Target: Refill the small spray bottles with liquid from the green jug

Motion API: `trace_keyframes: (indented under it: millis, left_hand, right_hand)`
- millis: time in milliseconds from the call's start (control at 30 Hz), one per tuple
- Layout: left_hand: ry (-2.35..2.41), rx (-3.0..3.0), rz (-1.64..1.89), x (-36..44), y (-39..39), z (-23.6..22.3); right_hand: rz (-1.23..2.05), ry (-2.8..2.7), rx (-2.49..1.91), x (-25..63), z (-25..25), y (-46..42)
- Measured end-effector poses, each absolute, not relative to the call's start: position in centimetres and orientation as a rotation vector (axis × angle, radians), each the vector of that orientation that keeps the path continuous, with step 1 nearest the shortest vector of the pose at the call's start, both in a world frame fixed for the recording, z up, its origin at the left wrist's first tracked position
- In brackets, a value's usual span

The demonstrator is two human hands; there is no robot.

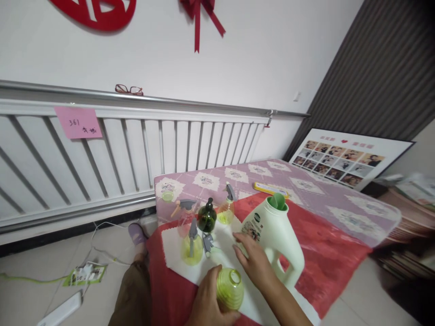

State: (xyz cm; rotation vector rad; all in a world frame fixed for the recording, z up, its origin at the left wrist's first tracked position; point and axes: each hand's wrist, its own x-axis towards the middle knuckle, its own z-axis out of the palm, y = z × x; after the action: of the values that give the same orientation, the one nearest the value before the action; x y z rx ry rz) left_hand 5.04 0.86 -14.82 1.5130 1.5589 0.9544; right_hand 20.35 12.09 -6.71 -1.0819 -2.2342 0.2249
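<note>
My left hand (209, 299) is closed around a yellow-green ribbed bottle (231, 290) with a bare open neck and no sprayer on it. In front of a large pale green detergent jug (287, 240), my right hand (253, 258) has its fingers stretched out; whether they touch the jug is unclear. A loose grey spray head (208, 244) lies on the white sheet (171, 242). Around it stand a yellow spray bottle (190, 251), a pink spray bottle (185, 222), a dark green pump bottle (207, 218) and a clear spray bottle (227, 213) holding some yellow.
A red cloth (316, 235) lies under the sheet on the patterned table (234, 174). Further back are a yellow box (271, 190) and a green lid (167, 195). A photo board (350, 156) leans at right. A power strip (61, 310) and cables lie on the floor.
</note>
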Motion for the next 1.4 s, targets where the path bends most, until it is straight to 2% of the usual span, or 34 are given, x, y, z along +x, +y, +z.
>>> trace_keyframes:
  millis: [200,333,467,633,800,1100,1400]
  left_hand:
    - [1.61,1.461,1.132,5.1,0.3,-16.6]
    - [1.657,1.479,1.291,4.9,0.2,-18.0]
    - [1.738,1.482,1.379,5.0,0.4,-18.4]
    - [1.844,1.467,1.437,5.5,0.6,-17.5]
    - [1.94,1.466,1.32,5.4,0.9,-17.1]
    - [1.957,1.538,1.198,5.4,0.8,-15.9]
    - [1.966,1.612,1.167,5.4,0.6,-15.3]
  right_hand:
    - [0.012,-1.573,-1.25,27.8,-4.4,6.2]
    - [0.314,-1.305,-1.411,29.3,-5.0,6.1]
    - [0.672,-1.17,-1.375,28.7,-5.9,7.6]
    - [0.788,-1.224,-1.495,28.0,-5.8,8.8]
    - [0.763,-1.23,-1.493,28.9,-4.6,9.5]
    - [0.639,-1.611,-1.558,32.8,2.7,7.8]
    - [0.944,-1.832,-1.577,35.4,6.7,6.4]
